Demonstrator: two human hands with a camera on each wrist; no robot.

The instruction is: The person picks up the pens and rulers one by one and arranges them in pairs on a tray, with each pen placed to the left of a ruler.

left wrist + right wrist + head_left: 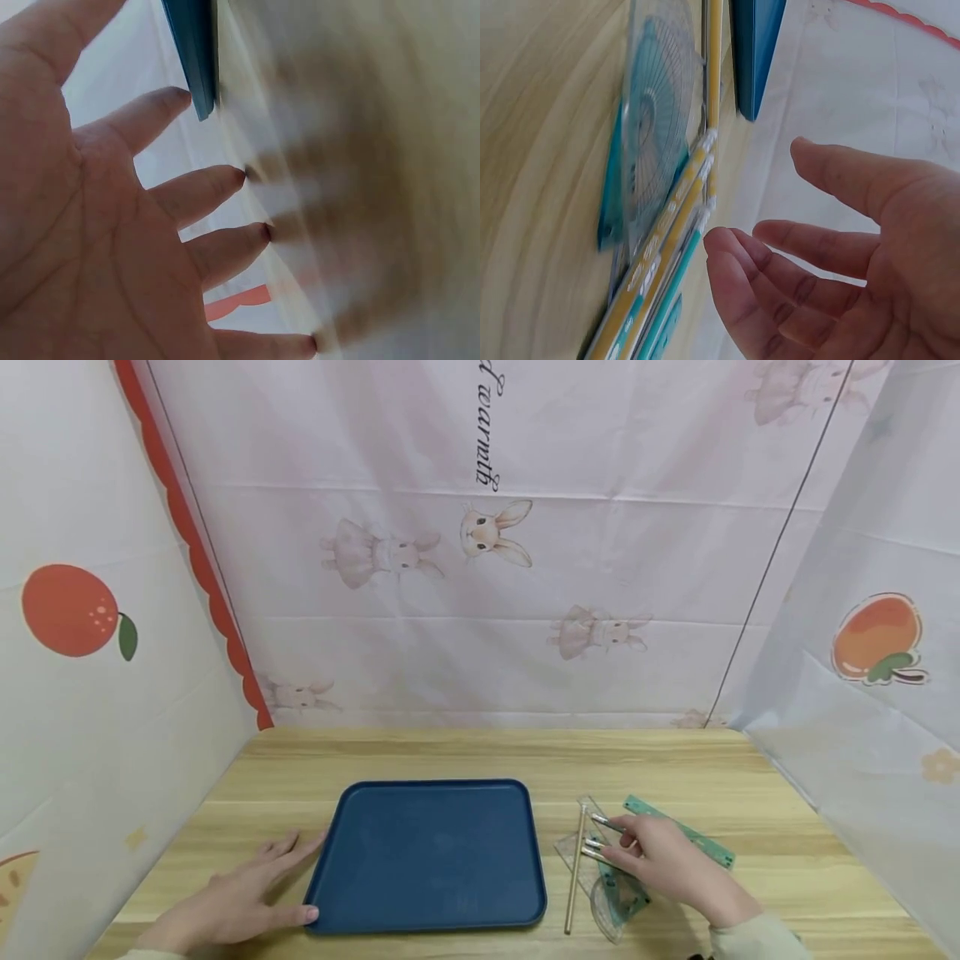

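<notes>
My left hand [243,889] rests at the left edge of a dark blue tray [427,856], thumb at its near corner and a finger at its side. In the left wrist view its fingers are spread, their tips at the tabletop, and one touches the tray rim [196,60]. My right hand [663,856] is over a small pile right of the tray. In the right wrist view its loosely bent fingers hold nothing, right beside yellow and teal pencils [656,255]. Under these lie a clear protractor [656,112] and a teal drafting piece [622,897].
A gold-coloured pencil [575,881] lies between the tray and the pile. A green ruler [712,849] sits behind the right hand. The wooden table [465,756] is enclosed by printed cloth walls [420,668] at the back and both sides.
</notes>
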